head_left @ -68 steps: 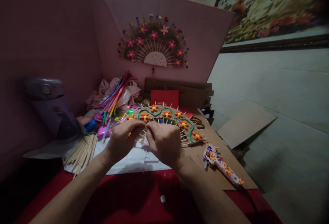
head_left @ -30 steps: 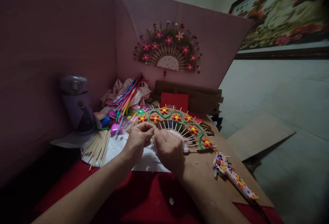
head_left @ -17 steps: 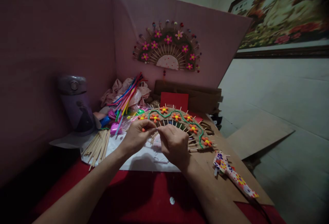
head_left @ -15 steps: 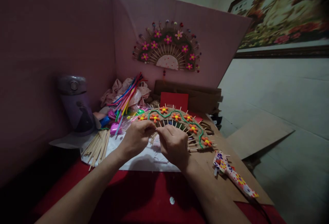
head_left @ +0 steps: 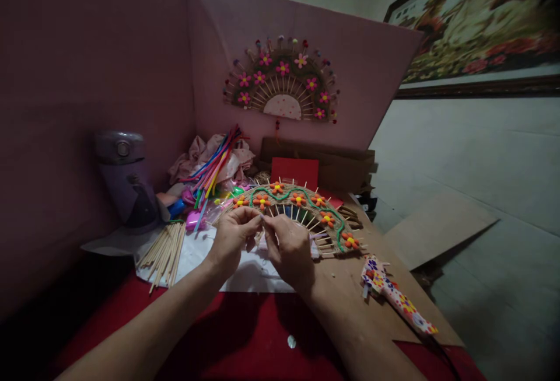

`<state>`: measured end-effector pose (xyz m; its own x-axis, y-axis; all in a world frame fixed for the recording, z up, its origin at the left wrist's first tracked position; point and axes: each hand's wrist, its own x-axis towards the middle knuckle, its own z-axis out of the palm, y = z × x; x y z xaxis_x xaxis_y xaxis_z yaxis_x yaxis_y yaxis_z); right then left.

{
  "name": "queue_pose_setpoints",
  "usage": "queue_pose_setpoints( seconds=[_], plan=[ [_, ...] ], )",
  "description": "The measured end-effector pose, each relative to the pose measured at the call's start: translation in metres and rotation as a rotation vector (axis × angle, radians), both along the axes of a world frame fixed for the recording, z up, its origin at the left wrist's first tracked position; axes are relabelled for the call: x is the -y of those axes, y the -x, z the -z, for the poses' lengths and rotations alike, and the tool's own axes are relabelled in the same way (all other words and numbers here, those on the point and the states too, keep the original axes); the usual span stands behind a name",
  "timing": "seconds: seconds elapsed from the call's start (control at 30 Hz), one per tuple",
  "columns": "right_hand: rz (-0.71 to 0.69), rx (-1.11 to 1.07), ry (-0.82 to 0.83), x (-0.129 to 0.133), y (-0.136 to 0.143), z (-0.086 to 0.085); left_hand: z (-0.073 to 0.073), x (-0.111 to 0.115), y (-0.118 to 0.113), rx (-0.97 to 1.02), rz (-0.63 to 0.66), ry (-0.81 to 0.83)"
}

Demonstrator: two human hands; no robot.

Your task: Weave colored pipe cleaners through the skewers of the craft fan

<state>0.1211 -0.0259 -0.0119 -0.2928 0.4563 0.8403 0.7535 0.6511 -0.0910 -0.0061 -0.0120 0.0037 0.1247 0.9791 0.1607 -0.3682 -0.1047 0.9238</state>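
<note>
My left hand (head_left: 233, 236) and my right hand (head_left: 289, 245) meet fingertip to fingertip in front of a half-round fan (head_left: 289, 196). Both are closed in a pinch; whatever lies between the fingers is too small and hidden to name. Thin wooden sticks radiate through the fan, which bears a twine-like band, orange flowers with yellow centres and a wavy green strip. Part of its lower middle is hidden by my hands. Beneath them lies white paper (head_left: 245, 283). A bundle of wooden sticks (head_left: 165, 252) rests left of my left hand.
A purple bottle (head_left: 126, 185) stands at left. Behind are colourful pipe-cleaner-like strips (head_left: 219, 165), crumpled cloth and a red card (head_left: 294, 172). A flower-patterned, gun-shaped tool with a cord (head_left: 394, 294) lies on cardboard at right. Another fan (head_left: 282, 80) hangs on the pink panel.
My hands have shifted slightly left, and their fingers have turned a little while staying pinched together. The whole view has moved slightly; the fan and sticks lie as before.
</note>
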Motion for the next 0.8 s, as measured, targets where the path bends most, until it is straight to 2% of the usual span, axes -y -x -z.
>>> queue_pose_setpoints(
  seconds=[0.1, 0.3, 0.37, 0.43, 0.5, 0.57, 0.73, 0.8],
  plan=[
    [0.002, 0.003, 0.048, -0.002, -0.005, -0.003, 0.000, -0.005, 0.004, -0.199, -0.074, -0.177],
    [0.052, 0.120, 0.055, -0.006, -0.009, -0.004, 0.002, -0.013, 0.016, -0.802, -0.290, -0.763],
    [0.060, 0.134, 0.050, -0.007, -0.009, -0.003, 0.002, -0.012, 0.017, -0.946, -0.312, -0.882],
    [0.058, 0.130, 0.042, -0.007, -0.010, -0.003, 0.002, -0.011, 0.018, -1.038, -0.325, -0.930],
    [0.044, 0.107, 0.041, -0.007, -0.011, -0.004, 0.002, -0.009, 0.017, -1.070, -0.348, -0.906],
    [0.008, 0.070, 0.048, -0.005, -0.010, -0.005, 0.001, -0.007, 0.015, -0.999, -0.341, -0.801],
    [-0.062, -0.038, 0.064, -0.001, -0.002, -0.001, 0.004, -0.005, 0.007, -0.433, -0.108, -0.294],
    [-0.058, -0.065, 0.049, -0.001, 0.003, 0.004, 0.004, -0.004, 0.003, -0.235, -0.060, -0.133]
  ],
)
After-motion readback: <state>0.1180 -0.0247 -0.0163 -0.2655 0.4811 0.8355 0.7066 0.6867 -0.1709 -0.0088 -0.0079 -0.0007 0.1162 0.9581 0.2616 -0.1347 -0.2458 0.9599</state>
